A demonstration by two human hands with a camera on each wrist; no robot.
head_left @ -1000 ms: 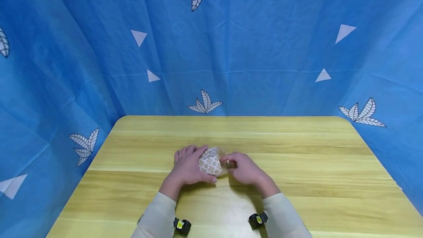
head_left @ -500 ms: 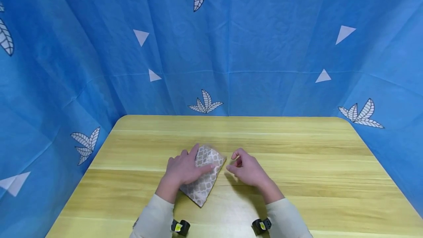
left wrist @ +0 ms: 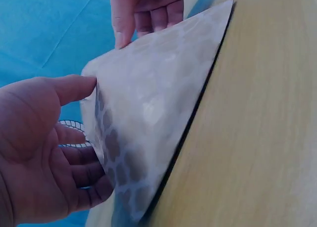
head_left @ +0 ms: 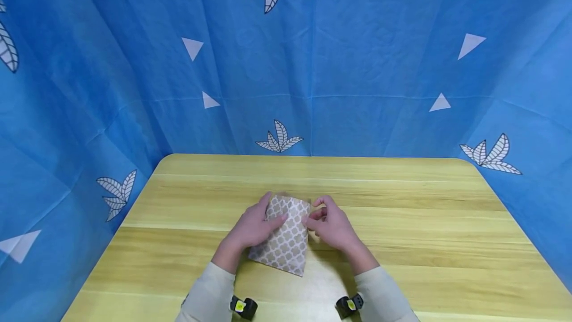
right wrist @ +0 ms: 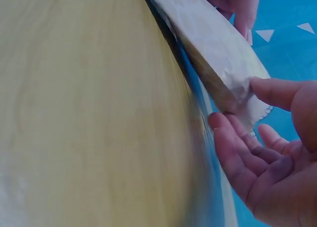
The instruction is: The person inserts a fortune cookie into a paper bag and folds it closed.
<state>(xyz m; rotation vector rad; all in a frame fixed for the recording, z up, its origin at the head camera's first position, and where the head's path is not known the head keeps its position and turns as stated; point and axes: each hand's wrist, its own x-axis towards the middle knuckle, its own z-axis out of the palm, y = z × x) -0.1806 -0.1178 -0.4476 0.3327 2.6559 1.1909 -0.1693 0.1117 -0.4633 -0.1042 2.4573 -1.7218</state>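
Observation:
A small paper bag with a beige and white lattice print lies slanted on the table between the hands. A serrated edge shows at its far end in the right wrist view. Its left side is held by my left hand, thumb on top and the other fingers at the edge behind. My right hand pinches the upper right edge, thumb on the printed face and fingertips under it. In the left wrist view the bag is raised toward the hands, its lower edge near the wood. The inside of the bag is hidden.
A light wood-grain table spreads around the bag. Behind it and on both sides hangs a blue curtain with white leaf and triangle prints. Black wrist devices sit below both hands near the sleeves.
The bag first showed bunched between both hands, then lay flat with a corner toward me. Now it is turned straighter, and the right hand has come from apart onto its right edge.

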